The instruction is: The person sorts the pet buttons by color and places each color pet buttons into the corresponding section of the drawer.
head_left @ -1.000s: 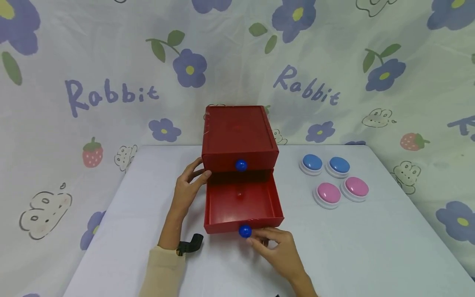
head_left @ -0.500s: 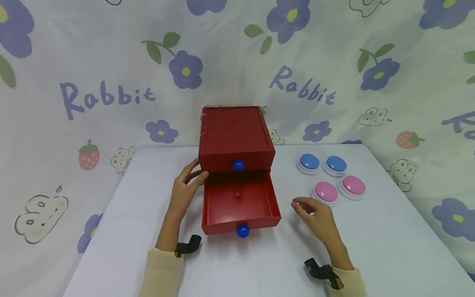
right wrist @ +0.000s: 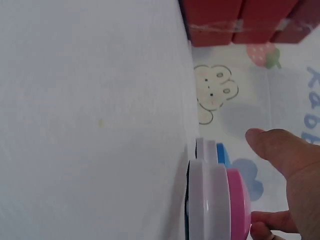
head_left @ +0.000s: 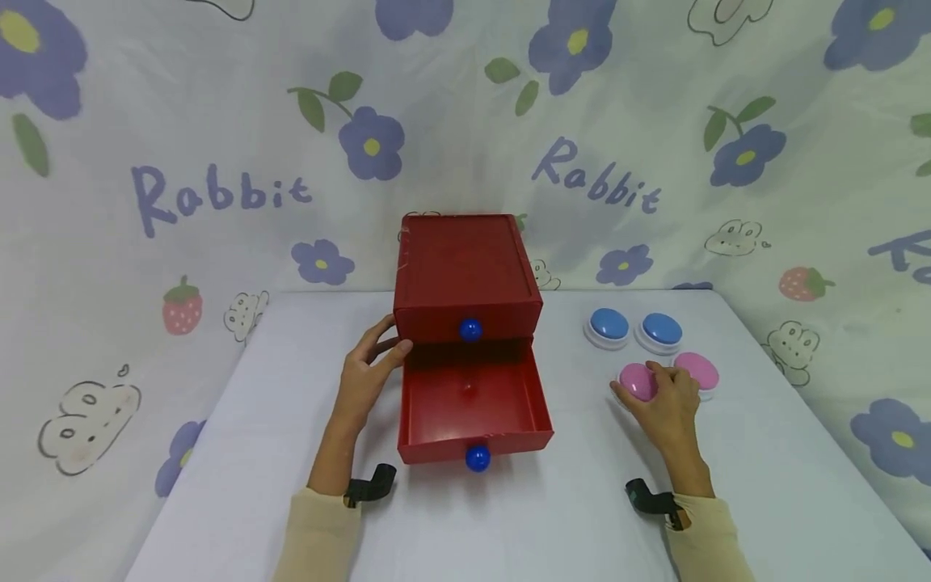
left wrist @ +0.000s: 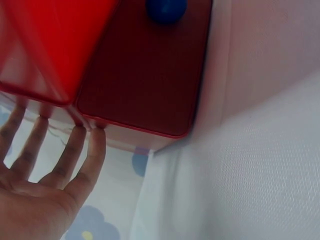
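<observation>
A red drawer cabinet [head_left: 465,259] stands upright at the table's middle, its middle drawer [head_left: 465,404] pulled out by a blue knob [head_left: 478,458] and bare inside. My left hand [head_left: 367,376] rests its fingertips against the cabinet's left side; in the left wrist view the straight fingers [left wrist: 70,155] touch that wall. My right hand [head_left: 669,404] is at the near-left pink push button [head_left: 638,381], thumb and fingers spread around it. In the right wrist view the thumb [right wrist: 270,142] stands apart from the pink-topped button [right wrist: 212,205].
Behind the right hand sit two blue push buttons [head_left: 608,325] on white bases, and another pink button [head_left: 697,370] is just right of the fingers. A patterned cloth [head_left: 465,121] hangs behind the white table [head_left: 509,533].
My right hand has left the drawer's blue knob and moved right to the near-left pink button. The left hand stays against the cabinet, and the drawer remains pulled out.
</observation>
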Demonstrator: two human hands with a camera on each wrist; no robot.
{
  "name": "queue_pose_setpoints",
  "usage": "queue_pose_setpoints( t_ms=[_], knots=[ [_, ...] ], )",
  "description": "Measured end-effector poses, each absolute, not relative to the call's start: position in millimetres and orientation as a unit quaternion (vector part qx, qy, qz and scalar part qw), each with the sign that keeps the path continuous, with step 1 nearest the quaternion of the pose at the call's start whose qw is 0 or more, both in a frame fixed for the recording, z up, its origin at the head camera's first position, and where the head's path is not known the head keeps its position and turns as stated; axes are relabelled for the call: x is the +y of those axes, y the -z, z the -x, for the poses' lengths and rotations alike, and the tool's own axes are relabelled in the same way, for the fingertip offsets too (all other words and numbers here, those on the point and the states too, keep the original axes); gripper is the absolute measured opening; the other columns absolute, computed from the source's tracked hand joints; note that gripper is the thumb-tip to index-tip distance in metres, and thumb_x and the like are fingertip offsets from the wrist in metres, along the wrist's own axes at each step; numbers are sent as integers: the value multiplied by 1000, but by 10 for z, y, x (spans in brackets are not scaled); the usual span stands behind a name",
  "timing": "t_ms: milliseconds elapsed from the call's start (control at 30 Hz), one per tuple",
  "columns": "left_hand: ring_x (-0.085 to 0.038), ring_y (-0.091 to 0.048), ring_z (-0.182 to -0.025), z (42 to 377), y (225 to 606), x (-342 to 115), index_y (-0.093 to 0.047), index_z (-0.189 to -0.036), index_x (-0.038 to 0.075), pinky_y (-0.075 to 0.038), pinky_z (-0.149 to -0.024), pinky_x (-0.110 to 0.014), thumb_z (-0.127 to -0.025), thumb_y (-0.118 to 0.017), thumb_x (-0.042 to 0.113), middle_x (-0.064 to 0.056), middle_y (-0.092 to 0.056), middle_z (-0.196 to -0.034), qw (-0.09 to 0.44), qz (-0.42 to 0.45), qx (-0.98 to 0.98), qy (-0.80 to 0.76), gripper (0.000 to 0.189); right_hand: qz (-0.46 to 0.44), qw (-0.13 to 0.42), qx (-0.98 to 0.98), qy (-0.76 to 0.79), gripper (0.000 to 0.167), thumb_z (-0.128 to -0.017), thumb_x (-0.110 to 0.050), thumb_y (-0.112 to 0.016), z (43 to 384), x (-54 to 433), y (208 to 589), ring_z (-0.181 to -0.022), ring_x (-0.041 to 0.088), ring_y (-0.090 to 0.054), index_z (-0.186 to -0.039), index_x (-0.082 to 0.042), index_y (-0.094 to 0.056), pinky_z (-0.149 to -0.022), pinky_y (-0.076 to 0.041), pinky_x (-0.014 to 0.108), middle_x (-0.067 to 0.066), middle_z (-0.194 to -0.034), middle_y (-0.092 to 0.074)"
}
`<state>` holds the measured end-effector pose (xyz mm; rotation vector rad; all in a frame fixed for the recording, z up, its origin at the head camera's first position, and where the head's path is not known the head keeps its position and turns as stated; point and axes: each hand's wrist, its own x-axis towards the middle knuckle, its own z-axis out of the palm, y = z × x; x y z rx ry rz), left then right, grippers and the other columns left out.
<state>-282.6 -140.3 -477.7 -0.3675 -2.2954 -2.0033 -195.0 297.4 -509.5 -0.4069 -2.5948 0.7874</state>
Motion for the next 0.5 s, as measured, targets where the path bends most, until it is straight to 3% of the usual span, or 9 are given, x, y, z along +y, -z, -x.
queue_pose_setpoints(
  t_ms=[133,333,500],
  knots=[
    [-24,-48,-131,2820,4752,-1416,-43,-153,29,-47,-99,-55,-96,-67,33,5,-45,-151,32,112,-750,651,62,179,171,-931,-267,79,-84,-42,-79,1942,3028,5098,-121,45,-30,-138,8,-50,-91,-34,62,29,-124,-38],
    [-27,-48,-131,2788,4657,-1390,-41,-154,21,-47,-99,-55,-96,-66,30,-1,-44,-153,25,111,-754,647,64,197,168,-932,-253,81,-80,-39,-83,1910,3073,5141,-123,48,-29,-135,11,-50,-96,-25,64,31,-125,-38],
    [-25,-49,-131,2812,4713,-1385,-43,-153,27,-48,-99,-53,-96,-67,32,4,-45,-151,25,114,-752,649,62,222,147,-932,-245,88,-77,-40,-84,1872,3103,5198,-125,50,-27,-138,12,-47,-98,-25,66,33,-128,-37]
  ],
)
